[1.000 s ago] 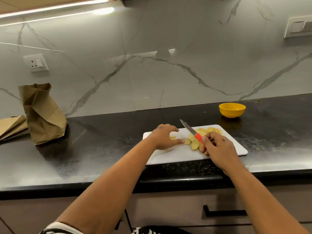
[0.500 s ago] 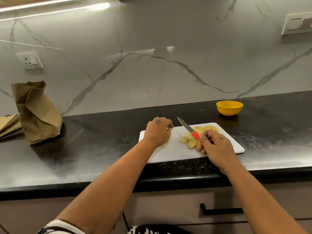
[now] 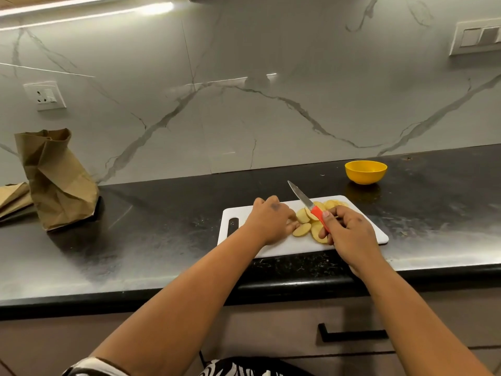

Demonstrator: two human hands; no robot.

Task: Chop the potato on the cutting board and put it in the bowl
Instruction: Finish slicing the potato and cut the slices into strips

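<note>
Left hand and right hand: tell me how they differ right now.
The right hand grips the knife by its orange handle, blade pointing up and away; the left hand holds no tool. The left hand's fingertips touch a potato slice at the pile's left edge; the right hand sits over the pile's right side. Both are above the white cutting board.

board: white, one dark slot at its left end
potato slices: pale yellow, tan-brown at the skin edge
knife: silver-grey blade, orange-red handle
bowl: yellow, inside and out
counter: black, glossy, with grey-white smears and pale flecks near the front edge
wall: light grey marble pattern, darker grey veins
bag: plain brown paper
socket: white
drawer handle: black
sleeve: black-and-white stripes
</note>
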